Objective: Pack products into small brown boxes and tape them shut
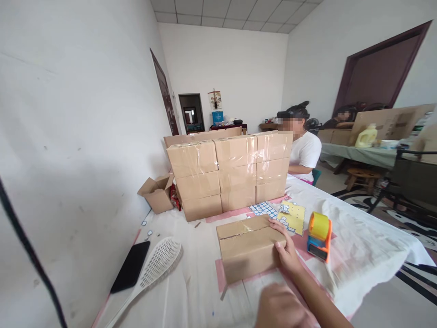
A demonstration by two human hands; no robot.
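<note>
A small cardboard box (251, 255) with clear tape along its top seam lies on the cloth-covered table. My right hand (285, 243) grips its right end, fingers over the top edge and thumb on the near side. Low in the view, in front of the box, my left hand (282, 305) is smeared by motion; its fingers look curled, but whether it holds anything cannot be made out. To the right of the box stands an orange and blue tape dispenser (319, 237) with a yellow roll of tape.
Behind the box rises a wall of stacked, taped cardboard boxes (235, 173). An opened carton (157, 196) sits at its left. A white mesh scoop (160, 262) and a black phone (131, 266) lie at the left edge. A co-worker (303, 150) sits beyond the table (368, 237).
</note>
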